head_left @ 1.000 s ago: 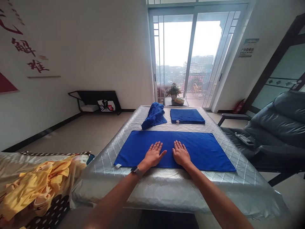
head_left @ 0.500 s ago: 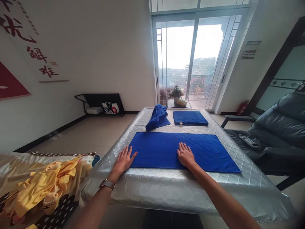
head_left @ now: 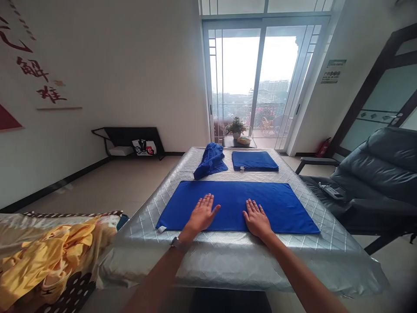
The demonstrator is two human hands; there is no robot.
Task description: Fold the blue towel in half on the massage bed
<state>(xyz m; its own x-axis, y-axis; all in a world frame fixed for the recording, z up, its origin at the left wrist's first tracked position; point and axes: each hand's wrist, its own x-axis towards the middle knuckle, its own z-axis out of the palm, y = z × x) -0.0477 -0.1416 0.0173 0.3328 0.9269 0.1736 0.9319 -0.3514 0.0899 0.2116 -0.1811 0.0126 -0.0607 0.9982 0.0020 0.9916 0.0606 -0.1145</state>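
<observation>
A blue towel (head_left: 234, 208) lies spread out flat across the near part of the table, its long side toward me. My left hand (head_left: 202, 214) is on its left half, palm down with fingers stretched. On its middle rests my right hand (head_left: 257, 217), also flat and palm down, the fingers slightly apart. Neither hand grips anything. A small white label (head_left: 161, 229) shows at the towel's near left corner. Behind it lie a crumpled blue towel (head_left: 211, 160) and, to the right, a neat stack of folded blue towels (head_left: 255, 161).
A silver quilted cover (head_left: 146, 217) drapes the table. Yellow clothing (head_left: 55, 256) is heaped on a bed at the left. A dark armchair (head_left: 384, 174) with a power strip (head_left: 331, 190) stands at the right. A potted plant (head_left: 236, 126) is by the glass door.
My left hand has moved right from the towel's left edge onto its left half, uncovering the corner label. My right hand stays near the middle. The view has shifted slightly.
</observation>
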